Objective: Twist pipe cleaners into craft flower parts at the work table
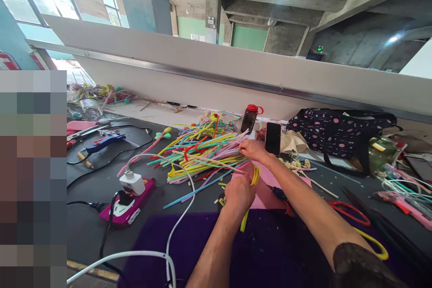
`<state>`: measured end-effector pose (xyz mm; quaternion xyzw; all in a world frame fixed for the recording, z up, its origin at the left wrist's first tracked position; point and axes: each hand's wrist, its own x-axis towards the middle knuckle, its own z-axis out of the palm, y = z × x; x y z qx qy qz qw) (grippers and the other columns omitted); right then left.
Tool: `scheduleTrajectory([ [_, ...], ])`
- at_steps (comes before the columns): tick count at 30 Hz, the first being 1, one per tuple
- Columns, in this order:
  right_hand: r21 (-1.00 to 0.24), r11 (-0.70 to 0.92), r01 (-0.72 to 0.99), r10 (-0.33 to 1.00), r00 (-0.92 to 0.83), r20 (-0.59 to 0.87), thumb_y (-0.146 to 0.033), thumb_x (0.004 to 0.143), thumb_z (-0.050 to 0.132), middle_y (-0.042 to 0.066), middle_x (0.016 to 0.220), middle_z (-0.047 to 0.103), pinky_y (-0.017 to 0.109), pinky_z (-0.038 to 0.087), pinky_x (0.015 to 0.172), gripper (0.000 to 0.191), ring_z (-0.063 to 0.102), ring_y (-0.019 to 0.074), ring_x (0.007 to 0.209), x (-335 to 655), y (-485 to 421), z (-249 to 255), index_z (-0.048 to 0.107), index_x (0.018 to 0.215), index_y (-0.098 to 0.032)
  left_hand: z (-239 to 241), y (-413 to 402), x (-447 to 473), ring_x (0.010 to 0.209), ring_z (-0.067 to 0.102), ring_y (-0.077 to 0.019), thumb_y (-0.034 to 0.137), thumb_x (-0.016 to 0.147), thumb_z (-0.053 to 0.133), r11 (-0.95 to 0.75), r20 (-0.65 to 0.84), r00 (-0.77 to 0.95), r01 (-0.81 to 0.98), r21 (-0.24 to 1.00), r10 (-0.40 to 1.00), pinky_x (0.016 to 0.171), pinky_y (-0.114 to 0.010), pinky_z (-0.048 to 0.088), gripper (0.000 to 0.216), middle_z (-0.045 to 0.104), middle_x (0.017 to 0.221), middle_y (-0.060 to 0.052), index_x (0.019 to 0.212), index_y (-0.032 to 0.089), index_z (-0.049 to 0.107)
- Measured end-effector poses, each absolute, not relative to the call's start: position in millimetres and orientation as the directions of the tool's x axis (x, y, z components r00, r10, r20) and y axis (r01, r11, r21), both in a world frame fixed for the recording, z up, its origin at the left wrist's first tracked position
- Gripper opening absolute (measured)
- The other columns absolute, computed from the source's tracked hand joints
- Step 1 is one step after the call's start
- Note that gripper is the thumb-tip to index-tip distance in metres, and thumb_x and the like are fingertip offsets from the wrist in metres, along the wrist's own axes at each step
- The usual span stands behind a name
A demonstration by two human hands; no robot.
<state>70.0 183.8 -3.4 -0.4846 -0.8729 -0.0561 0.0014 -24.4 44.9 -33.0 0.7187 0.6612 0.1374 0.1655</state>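
Note:
My left hand [239, 192] is closed around a small bunch of yellow pipe cleaners [244, 222], whose ends stick out above and below the fist. Further forward, my right hand [255, 149] reaches to the right end of a big pile of pipe cleaners [202, 157] in pink, yellow, green and other colours. Its fingers are drawn together at the pale pink stems, though the fingertips are partly hidden. Under my hands lies a pink sheet [265, 195], with dark-handled pliers [278, 193] on it. Short cut bits are scattered left of my left hand.
A phone [272, 138] and a red-capped bottle [249, 119] stand behind the pile. At the right are a patterned bag [337, 137] and red-handled scissors [351, 213]. A power strip [135, 209] with a white cable [184, 220] and a blue glue gun [104, 142] lie left.

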Motion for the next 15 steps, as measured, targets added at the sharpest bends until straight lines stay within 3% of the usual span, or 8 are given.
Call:
scheduleTrajectory([
  [6,0.077,0.503,0.861,0.853,-0.509,0.115,-0.028,0.085,0.033,0.004,0.103,0.061,0.025,0.037,0.069,0.032,0.055,0.0170,0.091,70.0,180.3,0.0,0.063,0.097,-0.022,-34.6,44.8,-24.2,0.088,0.060,-0.0239,0.034,0.078,0.041,-0.069,-0.010,0.081,0.900,0.430,0.997,0.074,-0.034,0.044,0.030,0.065,0.091,-0.010,0.095,0.019,0.061],
  [10,0.066,0.520,0.852,0.848,-0.524,0.076,-0.031,0.080,0.045,0.002,0.091,0.065,0.023,0.037,0.067,0.024,0.057,0.0162,0.084,70.0,178.4,-4.5,0.063,0.092,-0.022,-32.9,44.9,-23.1,0.085,0.060,-0.0246,0.033,0.077,0.042,-0.065,-0.022,0.082,0.904,0.423,0.996,0.071,-0.034,0.045,0.029,0.065,0.087,-0.010,0.091,0.018,0.062],
  [15,0.105,0.524,0.845,0.845,-0.531,0.058,-0.026,0.076,0.050,0.006,0.095,0.064,0.025,0.038,0.070,0.020,0.057,0.0188,0.088,65.0,174.9,-12.9,0.062,0.092,-0.019,-33.3,43.9,-22.8,0.087,0.060,-0.0238,0.034,0.078,0.042,-0.084,0.000,0.092,0.907,0.413,0.996,0.073,-0.033,0.045,0.029,0.066,0.088,-0.010,0.092,0.019,0.062],
])
